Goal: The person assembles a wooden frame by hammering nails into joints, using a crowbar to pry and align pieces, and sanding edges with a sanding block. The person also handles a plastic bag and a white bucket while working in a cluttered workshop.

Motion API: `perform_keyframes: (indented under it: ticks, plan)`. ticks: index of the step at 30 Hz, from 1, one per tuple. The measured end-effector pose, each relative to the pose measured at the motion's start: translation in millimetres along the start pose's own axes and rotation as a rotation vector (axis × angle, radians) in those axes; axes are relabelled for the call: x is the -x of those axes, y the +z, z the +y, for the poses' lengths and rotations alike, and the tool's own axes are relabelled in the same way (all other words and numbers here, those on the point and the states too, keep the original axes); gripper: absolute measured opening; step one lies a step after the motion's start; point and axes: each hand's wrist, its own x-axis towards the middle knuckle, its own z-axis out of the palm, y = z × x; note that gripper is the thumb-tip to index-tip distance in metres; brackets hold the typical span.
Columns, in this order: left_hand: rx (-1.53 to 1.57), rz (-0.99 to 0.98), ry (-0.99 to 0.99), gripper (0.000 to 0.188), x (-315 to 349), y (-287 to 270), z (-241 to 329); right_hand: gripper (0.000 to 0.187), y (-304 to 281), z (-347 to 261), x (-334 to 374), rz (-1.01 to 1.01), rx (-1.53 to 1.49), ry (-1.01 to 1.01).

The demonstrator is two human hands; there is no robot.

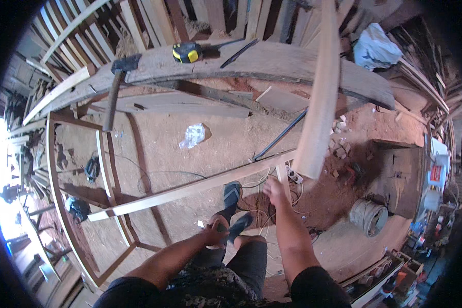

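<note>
My left hand (216, 234) is closed in front of my knee. Something small and dark shows at its fingers, with a small white piece (200, 224) beside it; what it holds is unclear. My right hand (275, 191) is raised beside a short wooden crosspiece (282, 177), its fingers blurred, so whether it grips the wood cannot be told. That crosspiece meets a long pale wooden bar (190, 190) slanting across the view. Near the bar's right end, a broad pale plank (321, 97) rises toward the top and looks blurred.
A wooden frame (53, 169) stands at left. On a thick beam (272, 59) lie a hammer (119, 84) and a yellow-black tape measure (187, 52). Cables and a white power strip (294, 175) lie on the floor near my feet. At right are a bucket (368, 218) and a wooden box (400, 179).
</note>
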Motion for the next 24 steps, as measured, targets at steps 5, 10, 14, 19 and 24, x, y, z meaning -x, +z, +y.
perform_keyframes:
  ticks: [5, 10, 14, 19, 24]
  plan:
    - [0.147, 0.371, -0.033, 0.077, -23, -34, 16, 0.062, 36, -79, -139, 0.031, -0.172, -0.116]
    - [0.189, 0.672, -0.021, 0.075, -48, -82, 10, 0.059, 27, -127, -257, 0.229, -0.251, -0.254]
    - [0.321, 0.816, -0.121, 0.076, -48, -68, 2, 0.047, 102, -125, -266, 0.351, 0.186, -0.161]
    - [0.367, 0.854, -0.132, 0.074, -50, -75, -10, 0.025, 65, -113, -354, 0.17, -0.232, -0.142]
    - [0.358, 0.903, -0.068, 0.072, -51, -74, -12, 0.025, 33, -142, -391, 0.119, -0.422, -0.223]
